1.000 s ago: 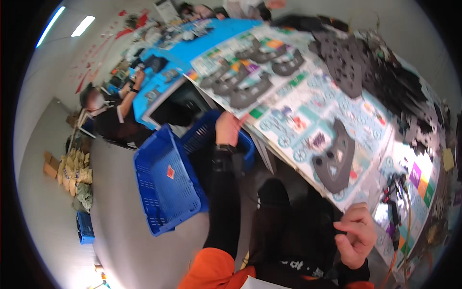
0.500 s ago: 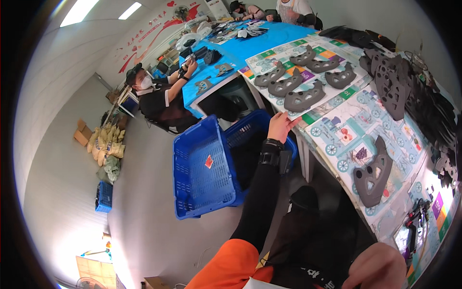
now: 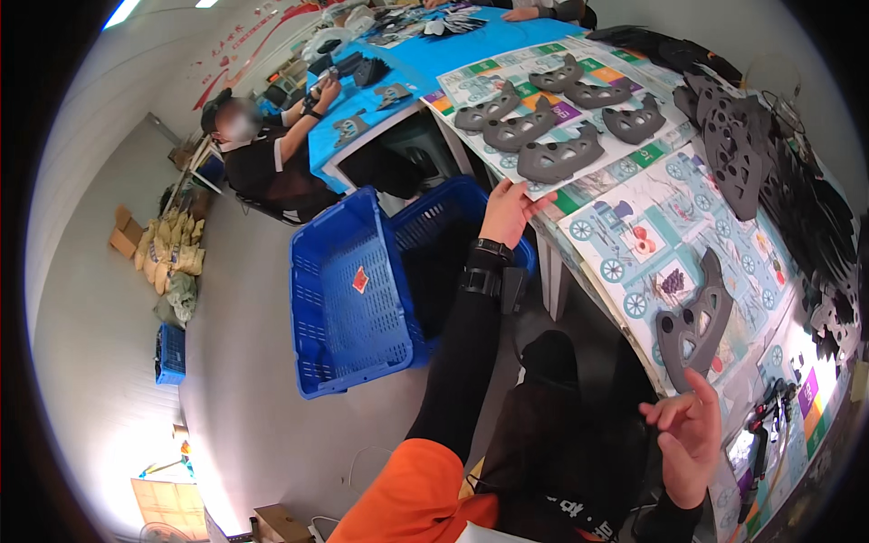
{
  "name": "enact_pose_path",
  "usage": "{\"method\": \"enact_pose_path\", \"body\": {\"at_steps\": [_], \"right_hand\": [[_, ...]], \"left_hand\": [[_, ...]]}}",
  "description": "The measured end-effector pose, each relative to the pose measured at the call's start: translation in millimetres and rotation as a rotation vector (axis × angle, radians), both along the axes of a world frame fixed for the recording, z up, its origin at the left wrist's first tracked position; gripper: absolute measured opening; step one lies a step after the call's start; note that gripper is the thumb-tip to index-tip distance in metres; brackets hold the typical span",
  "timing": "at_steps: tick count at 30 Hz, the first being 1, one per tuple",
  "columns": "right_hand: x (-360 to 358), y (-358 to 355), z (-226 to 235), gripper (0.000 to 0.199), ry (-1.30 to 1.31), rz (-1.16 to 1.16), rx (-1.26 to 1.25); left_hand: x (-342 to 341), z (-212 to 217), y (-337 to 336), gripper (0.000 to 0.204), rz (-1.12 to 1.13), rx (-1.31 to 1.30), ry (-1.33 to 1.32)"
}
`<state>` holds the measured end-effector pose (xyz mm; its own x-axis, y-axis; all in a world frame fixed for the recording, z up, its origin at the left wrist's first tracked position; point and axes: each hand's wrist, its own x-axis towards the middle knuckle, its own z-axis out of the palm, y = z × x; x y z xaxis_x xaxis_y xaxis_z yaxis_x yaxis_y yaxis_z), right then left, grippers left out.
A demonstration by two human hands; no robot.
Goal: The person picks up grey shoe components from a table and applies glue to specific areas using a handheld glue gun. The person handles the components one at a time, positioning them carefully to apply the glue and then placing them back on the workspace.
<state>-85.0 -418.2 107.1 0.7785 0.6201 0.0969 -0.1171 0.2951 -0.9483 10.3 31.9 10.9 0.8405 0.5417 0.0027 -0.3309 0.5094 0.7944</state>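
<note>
My left hand is at the table's left edge, fingers stretched out and touching the corner of a printed sheet. Just beyond its fingertips lies a dark grey curved piece with cut-out holes, one of several alike on that sheet. My right hand is raised at the table's near edge, with fingers apart and nothing visible in it. Close to its fingertips, a single grey curved piece lies on the patterned table cover.
Stacked dark pieces line the table's right side. Black-handled tools lie at the near right. Blue crates stand left of the table. A masked co-worker sits at a blue-covered table, holding something dark. Sacks sit by the wall.
My right hand has come up from the lower edge to near the single grey piece, its fingers spread. My left hand stays at the sheet's corner. The whole view has shifted slightly.
</note>
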Motion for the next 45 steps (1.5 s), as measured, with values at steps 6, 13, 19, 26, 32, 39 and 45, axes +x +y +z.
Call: {"method": "enact_pose_path", "body": {"at_steps": [6, 13, 19, 26, 32, 39, 45], "right_hand": [[2.3, -27.0, -25.7, 0.051, -0.371, -0.327, -0.372], [2.9, 35.9, 54.7, 0.052, -1.133, -0.44, -0.394], [4.8, 23.3, 92.2, 0.048, -1.209, -0.573, -0.288], [1.2, 21.0, 109.6, 0.14, -0.569, 0.023, 0.346], [-9.8, 41.9, 89.6, 0.134, 0.091, 0.266, 0.268], [5.0, 6.5, 8.5, 0.095, -0.322, -0.182, -0.194], [24.7, -112.6, -74.9, 0.055, -0.675, -0.771, -0.619]], "left_hand": [[11.9, -2.5, -17.0, 0.027, -0.02, 0.015, -0.003], [-5.3, -32.8, 25.6, 0.019, -0.003, 0.08, -0.074], [21.7, -19.4, 0.1, 0.023, -0.022, 0.118, 0.036], [42.0, -29.5, -16.7, 0.014, -0.083, 0.08, -0.154], [12.4, -11.7, -14.3, 0.037, -0.044, 0.057, 0.026], [13.0, 2.9, -17.2, 0.033, -0.001, 0.095, 0.128], [16.4, 3.8, -8.8, 0.031, 0.024, 0.148, 0.208]]}}
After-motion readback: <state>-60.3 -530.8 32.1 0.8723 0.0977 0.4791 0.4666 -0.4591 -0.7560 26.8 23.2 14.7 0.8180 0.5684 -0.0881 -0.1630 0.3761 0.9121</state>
